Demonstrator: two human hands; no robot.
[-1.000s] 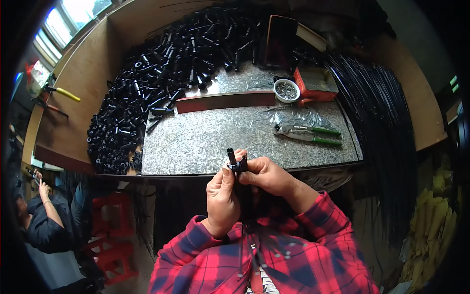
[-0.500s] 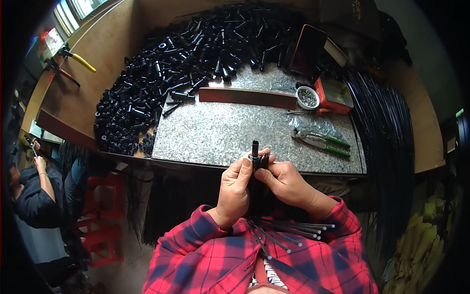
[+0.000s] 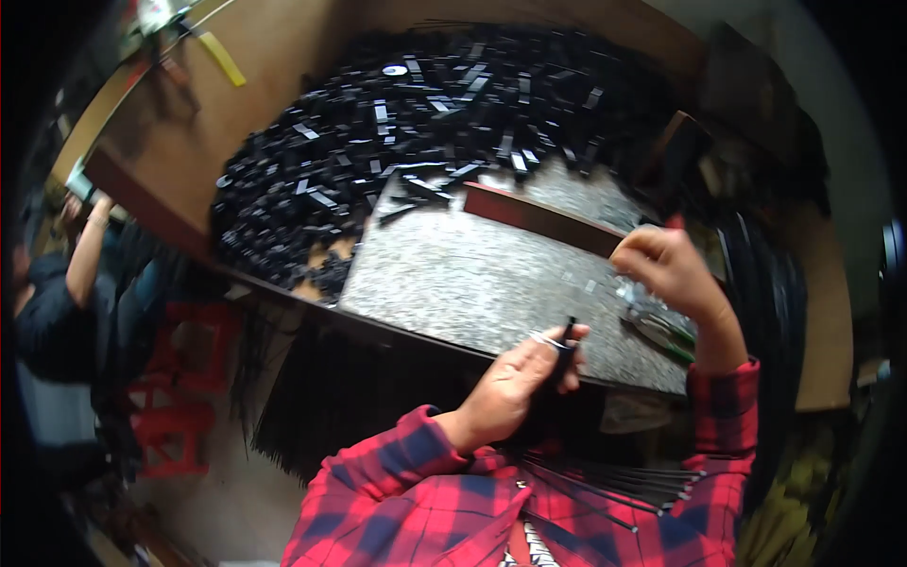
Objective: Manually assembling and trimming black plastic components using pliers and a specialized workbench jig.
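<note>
1. Our left hand (image 3: 517,381) pinches a black tube (image 3: 565,356) between the thumb and the fingers; its narrow tip points upward, near the front edge of the speckled board (image 3: 439,283).
2. Our right hand (image 3: 669,274) is above the right part of this board, with bent fingers, just beside the end of the reddish-brown strip (image 3: 543,219) – whether it pinches something, we cannot tell.
3. Near the right hand lie the green-handled pliers (image 3: 669,335), which look blurred.
4. Thin black rods (image 3: 614,482) spread over our plaid shirt (image 3: 397,491).
5. Behind the board we see a big heap of black parts (image 3: 406,123) – many are shiny.
</note>
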